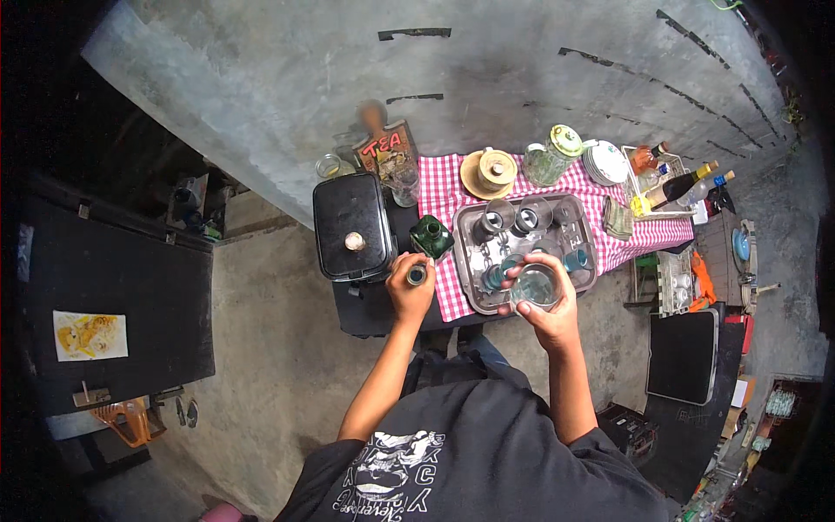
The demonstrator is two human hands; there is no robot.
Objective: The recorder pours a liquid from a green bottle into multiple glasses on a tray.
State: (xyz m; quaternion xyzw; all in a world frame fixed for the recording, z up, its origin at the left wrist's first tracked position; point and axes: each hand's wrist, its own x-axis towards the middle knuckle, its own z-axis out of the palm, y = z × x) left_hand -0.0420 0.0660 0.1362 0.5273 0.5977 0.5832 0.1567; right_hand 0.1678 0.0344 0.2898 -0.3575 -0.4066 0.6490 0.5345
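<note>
My left hand (409, 296) is closed around a small dark cylinder (417, 276) with a round end facing up; its exact kind is hard to make out. Just beyond that hand stands a square green glass bottle (431, 237) with an uncovered neck. Over the near right part of a grey tray (476, 297), my right hand (558, 324) grips a clear drinking glass (536, 285), fingers wrapped round its side. Several other glasses stand on the tray, among them a blue-tinted glass (575, 260) at the right and a clear tumbler (498, 217) at the back.
A black lidded box (350, 222) stands left of the bottle. Behind the tray, on a pink checked cloth (442, 174), are a lidded cup (497, 170), a patterned jug (548, 161) and stacked plates (606, 163). A rack of bottles (670, 187) stands right, beside a folded cloth (618, 217).
</note>
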